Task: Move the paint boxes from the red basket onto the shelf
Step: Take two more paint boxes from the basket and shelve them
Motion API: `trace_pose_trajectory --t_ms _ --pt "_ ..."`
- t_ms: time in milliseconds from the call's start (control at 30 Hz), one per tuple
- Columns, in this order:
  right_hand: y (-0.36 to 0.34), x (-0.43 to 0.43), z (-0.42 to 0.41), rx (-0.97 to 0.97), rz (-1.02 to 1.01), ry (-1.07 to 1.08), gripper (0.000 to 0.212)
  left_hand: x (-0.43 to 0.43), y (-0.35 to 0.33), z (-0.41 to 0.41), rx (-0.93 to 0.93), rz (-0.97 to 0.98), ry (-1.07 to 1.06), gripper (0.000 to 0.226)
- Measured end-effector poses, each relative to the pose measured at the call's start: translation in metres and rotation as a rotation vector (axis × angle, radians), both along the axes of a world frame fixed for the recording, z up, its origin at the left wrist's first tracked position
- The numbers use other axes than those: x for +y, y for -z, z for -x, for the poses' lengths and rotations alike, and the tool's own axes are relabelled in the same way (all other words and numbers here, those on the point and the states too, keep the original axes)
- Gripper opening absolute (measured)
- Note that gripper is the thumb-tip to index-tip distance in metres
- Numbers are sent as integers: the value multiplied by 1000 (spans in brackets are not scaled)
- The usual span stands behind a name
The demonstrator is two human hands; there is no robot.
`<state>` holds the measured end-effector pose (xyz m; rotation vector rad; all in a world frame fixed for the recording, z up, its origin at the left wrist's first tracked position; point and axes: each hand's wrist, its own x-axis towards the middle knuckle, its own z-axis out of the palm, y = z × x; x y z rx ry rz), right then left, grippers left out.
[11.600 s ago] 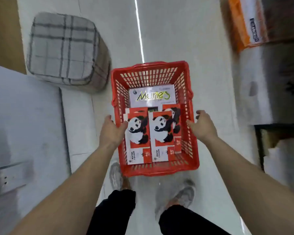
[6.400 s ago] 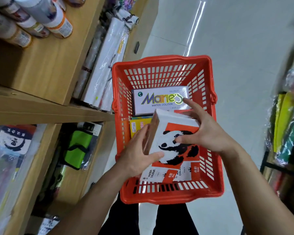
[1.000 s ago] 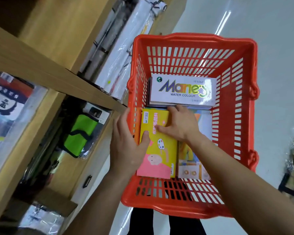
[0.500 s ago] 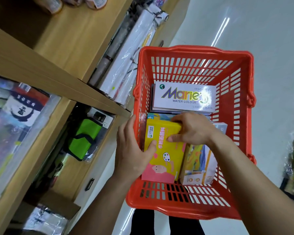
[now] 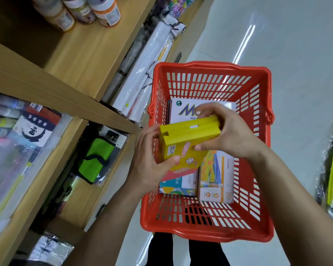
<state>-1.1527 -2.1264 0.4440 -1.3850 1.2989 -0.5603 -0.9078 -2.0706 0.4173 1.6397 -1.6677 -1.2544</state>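
Holding the yellow paint boxes point(image 5: 188, 135), a tilted stack with a cartoon face on a pink front, just above the red basket point(image 5: 206, 230); my left hand point(image 5: 148, 162) and right hand point(image 5: 227, 135) both clamp them. More boxes point(image 5: 215, 181) lie underneath, wooden shelf point(image 5: 52, 87) beside.

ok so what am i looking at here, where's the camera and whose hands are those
There is no machine here. A person wears one camera on the head, looking down, so the arms coming in from below are their own. The left hand and right hand both grip a stack of yellow boxes, tilted, over a red basket. More boxes lie in the basket, among them a white box at the far end. To the left stands a wooden shelf with bottles on it.
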Motion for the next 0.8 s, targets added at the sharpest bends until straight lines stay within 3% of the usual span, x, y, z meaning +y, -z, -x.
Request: trace_pose_trajectory --t_ms 100,200,267,333,400,533,667,800 --pt "3 -1 8 -203 15 173 102 -9 -22 8 110 -92 -90 58" --pt "29 8 17 -242 -106 361 71 -19 -42 6 221 -109 -237 54" --pt "61 21 23 27 -208 369 62 -24 -54 -3 277 -91 -296 43" --pt "98 39 25 448 -315 231 59 -24 -66 -15 305 -80 -325 35" --pt "124 57 14 676 -350 160 75 -22 -72 -27 304 -80 -326 35" --pt "145 80 -9 732 -231 450 108 -8 -70 -49 256 -125 -342 41" --pt "144 108 -18 742 -187 549 100 18 -64 -64 218 -180 -372 39" --pt "140 119 -25 833 -304 548 113 38 -56 -73 168 -207 -413 31"
